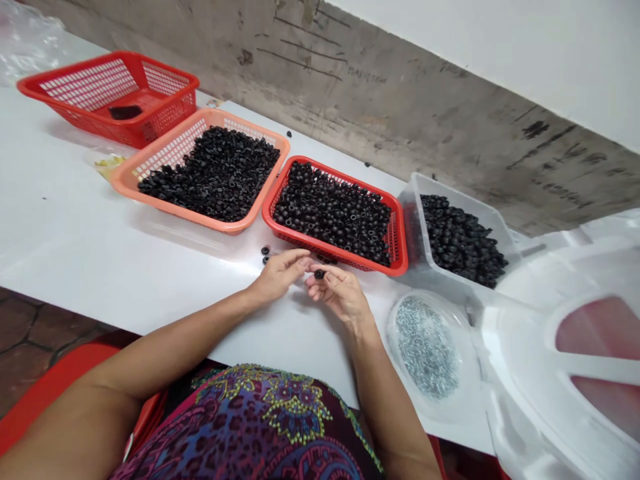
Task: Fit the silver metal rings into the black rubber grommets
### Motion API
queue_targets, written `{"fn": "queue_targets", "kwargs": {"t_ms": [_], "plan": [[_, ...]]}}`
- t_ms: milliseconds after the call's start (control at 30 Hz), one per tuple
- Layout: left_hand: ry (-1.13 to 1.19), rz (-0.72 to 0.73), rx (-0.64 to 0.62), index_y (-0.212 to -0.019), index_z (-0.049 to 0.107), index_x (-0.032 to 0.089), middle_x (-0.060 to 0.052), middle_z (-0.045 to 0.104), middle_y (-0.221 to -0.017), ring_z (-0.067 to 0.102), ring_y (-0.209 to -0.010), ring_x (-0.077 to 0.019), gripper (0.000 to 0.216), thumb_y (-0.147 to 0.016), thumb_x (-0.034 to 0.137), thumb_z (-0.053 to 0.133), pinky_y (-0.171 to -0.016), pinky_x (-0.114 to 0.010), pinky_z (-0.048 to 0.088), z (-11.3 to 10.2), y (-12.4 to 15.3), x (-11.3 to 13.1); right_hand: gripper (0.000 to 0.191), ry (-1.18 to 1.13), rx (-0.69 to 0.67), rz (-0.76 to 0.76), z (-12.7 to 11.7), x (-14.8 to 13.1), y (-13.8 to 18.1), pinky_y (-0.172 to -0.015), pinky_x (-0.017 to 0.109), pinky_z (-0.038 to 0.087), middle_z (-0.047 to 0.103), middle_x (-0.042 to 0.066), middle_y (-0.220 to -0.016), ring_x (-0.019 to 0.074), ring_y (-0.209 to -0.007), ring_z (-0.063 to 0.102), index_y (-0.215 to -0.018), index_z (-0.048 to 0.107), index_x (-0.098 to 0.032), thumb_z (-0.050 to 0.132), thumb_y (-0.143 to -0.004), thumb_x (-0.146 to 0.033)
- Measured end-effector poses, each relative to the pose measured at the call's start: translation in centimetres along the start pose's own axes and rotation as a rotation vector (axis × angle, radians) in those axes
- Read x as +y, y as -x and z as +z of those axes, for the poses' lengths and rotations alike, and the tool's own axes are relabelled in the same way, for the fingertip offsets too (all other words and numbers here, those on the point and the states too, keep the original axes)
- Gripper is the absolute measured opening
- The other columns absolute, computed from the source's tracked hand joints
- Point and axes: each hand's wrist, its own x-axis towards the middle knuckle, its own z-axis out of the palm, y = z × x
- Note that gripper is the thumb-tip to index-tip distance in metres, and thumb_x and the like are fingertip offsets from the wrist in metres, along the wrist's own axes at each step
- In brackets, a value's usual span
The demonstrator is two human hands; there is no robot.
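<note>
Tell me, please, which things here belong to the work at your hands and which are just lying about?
Work: bead in right hand; left hand; loose beads; bead-filled baskets; tub.
Lying about: plastic bag; yellow scrap; wall.

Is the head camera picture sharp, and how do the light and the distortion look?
In the head view, the light is soft, with a faint glare on the white table; shadows are weak; wide-angle distortion tilts the wall and bends the edges; the black beads look fairly sharp.

1 head cam, fwd & down, close above L hand (277,277), R hand (340,293)
</note>
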Motion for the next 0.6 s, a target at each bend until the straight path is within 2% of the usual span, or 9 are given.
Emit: {"fn": "queue_targets", "kwargs": {"t_ms": [100,167,200,267,333,400,467,533,600], "plan": [[0.021,-0.023,0.156,-0.105,0.066,0.015,-0.008,0.072,-0.094,0.067,-0.08,-0.0176,0.035,-0.086,0.044,0.06,-0.071,-0.03,0.054,-0.6,-0.3,0.4,0.042,0.049,0.002,-0.027,-0.4,-1.5,0.5,-0.046,0.022,0.055,0.074,0.006,-0.071,0.0131,-0.051,0.065,-0.093,0.075,-0.016,0.083,-0.069,-0.05],[0.019,-0.021,0.199,-0.102,0.067,0.015,-0.007,0.073,-0.091,0.067,-0.077,-0.0167,0.031,-0.086,0.042,0.061,-0.07,-0.029,0.054,-0.8,-0.4,0.4,0.039,0.076,0.055,-0.177,-1.5,-3.6,1.1,-0.046,0.02,0.056,0.075,0.006,-0.073,0.0141,-0.056,0.069,-0.093,0.075,-0.017,0.079,-0.074,-0.051],[0.02,-0.019,0.207,-0.102,0.067,0.016,-0.007,0.073,-0.091,0.067,-0.077,-0.0163,0.03,-0.086,0.041,0.061,-0.07,-0.029,0.054,-0.8,-0.4,0.3,0.036,0.078,0.118,-0.305,-2.2,-4.9,1.4,-0.05,0.02,0.058,0.076,0.007,-0.08,0.0155,-0.066,0.073,-0.095,0.074,-0.018,0.075,-0.079,-0.051],[0.026,-0.015,0.214,-0.103,0.067,0.016,-0.007,0.073,-0.092,0.067,-0.077,-0.0161,0.029,-0.086,0.039,0.062,-0.072,-0.03,0.055,-0.7,-0.5,0.1,0.039,0.087,0.268,-0.572,-3.8,-7.4,2.1,-0.065,0.019,0.061,0.077,0.01,-0.102,0.019,-0.102,0.072,-0.097,0.072,-0.018,0.055,-0.093,-0.053],[0.018,0.007,0.221,-0.104,0.067,0.015,-0.007,0.073,-0.094,0.067,-0.079,-0.0166,0.03,-0.086,0.038,0.062,-0.075,-0.031,0.055,-0.7,-0.6,-0.2,0.053,0.099,0.344,-0.659,-5.0,-9.0,2.5,-0.075,0.018,0.056,0.074,0.011,-0.113,0.0207,-0.123,0.062,-0.097,0.071,-0.013,0.031,-0.1,-0.048],[-0.035,0.063,0.234,-0.104,0.068,0.015,-0.007,0.072,-0.095,0.066,-0.084,-0.0174,0.028,-0.086,0.036,0.061,-0.08,-0.033,0.055,-1.0,-0.8,-0.4,0.037,0.089,0.376,-0.601,-5.4,-9.1,2.5,-0.074,0.022,0.061,0.076,0.011,-0.108,0.0209,-0.112,0.069,-0.098,0.071,-0.015,0.052,-0.094,-0.047],[-0.164,0.147,0.247,-0.1,0.07,0.016,-0.007,0.071,-0.097,0.065,-0.088,-0.0182,0.023,-0.087,0.031,0.06,-0.084,-0.034,0.053,-1.7,-1.1,-0.4,0.027,0.108,0.383,-0.495,-5.0,-8.0,2.1,-0.062,0.026,0.063,0.077,0.01,-0.09,0.0193,-0.082,0.075,-0.096,0.071,-0.017,0.07,-0.082,-0.04],[-0.364,0.225,0.257,-0.095,0.072,0.017,-0.007,0.07,-0.097,0.063,-0.09,-0.0192,0.019,-0.087,0.025,0.056,-0.086,-0.034,0.051,-2.5,-1.6,-0.3,0.023,0.169,0.388,-0.407,-4.1,-6.6,1.7,-0.05,0.025,0.057,0.075,0.006,-0.075,0.0154,-0.059,0.069,-0.092,0.07,-0.016,0.072,-0.077,-0.033],[-0.591,0.259,0.257,-0.091,0.074,0.018,-0.008,0.07,-0.094,0.061,-0.091,-0.0221,0.02,-0.087,0.02,0.054,-0.087,-0.037,0.049,-3.3,-1.9,-0.3,0.019,0.286,0.413,-0.351,-3.2,-5.3,1.2,-0.043,0.023,0.048,0.071,0.003,-0.067,0.0126,-0.049,0.061,-0.088,0.069,-0.016,0.069,-0.077,-0.031]]}}
